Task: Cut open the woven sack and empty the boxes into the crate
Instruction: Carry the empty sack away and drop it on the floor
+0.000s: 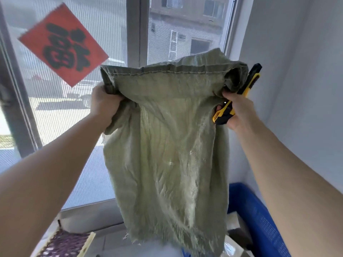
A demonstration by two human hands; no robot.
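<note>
A green woven sack hangs upside down in front of me, its stitched seam at the top and its frayed open end at the bottom. My left hand grips the sack's upper left corner. My right hand pinches the upper right corner and also holds a yellow and black utility knife, which points up and to the right. Below the sack stands a blue plastic crate; pale boxes show inside it, mostly hidden by the sack.
A window with a mesh screen fills the background, with a red paper square stuck on it. A white wall is on the right. At the lower left sits a box with a dark patterned top.
</note>
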